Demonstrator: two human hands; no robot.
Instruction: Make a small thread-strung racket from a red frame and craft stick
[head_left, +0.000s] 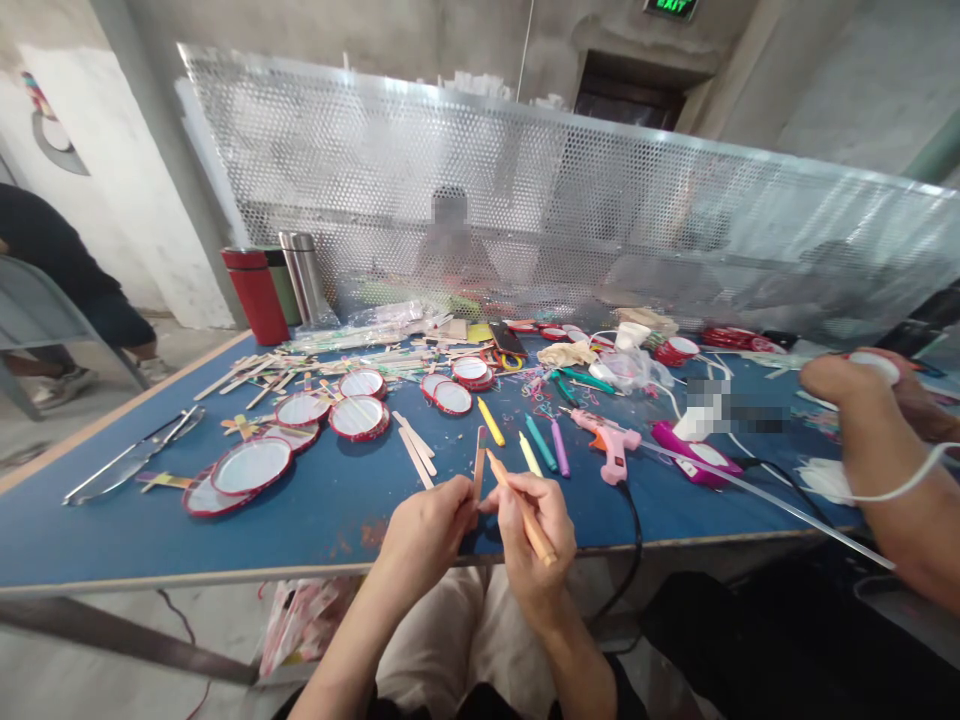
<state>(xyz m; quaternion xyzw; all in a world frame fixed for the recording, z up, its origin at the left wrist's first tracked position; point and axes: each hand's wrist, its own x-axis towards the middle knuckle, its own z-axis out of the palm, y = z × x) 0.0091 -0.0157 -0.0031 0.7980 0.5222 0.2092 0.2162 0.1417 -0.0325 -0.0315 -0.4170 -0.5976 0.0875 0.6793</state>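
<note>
My left hand (442, 520) is closed on a narrow craft stick (480, 455), which stands up from its fingers near the table's front edge. Held like a pen in my right hand (536, 515) is an orange marker (529, 515), its tip close to the upper part of the stick. Just beyond lie a yellow marker (491, 422), a pale yellow marker (529, 453), a teal marker (541, 443) and a purple marker (560, 448). Plain craft sticks (415, 445) rest left of my hands.
Round red-rimmed pieces (359, 417) lie on the left of the blue table (135, 540). A pink glue gun (611, 445) with a cord is at the right, near another person's arm (892, 470). Bottles (259, 300) and a perforated metal screen (375, 170) stand behind.
</note>
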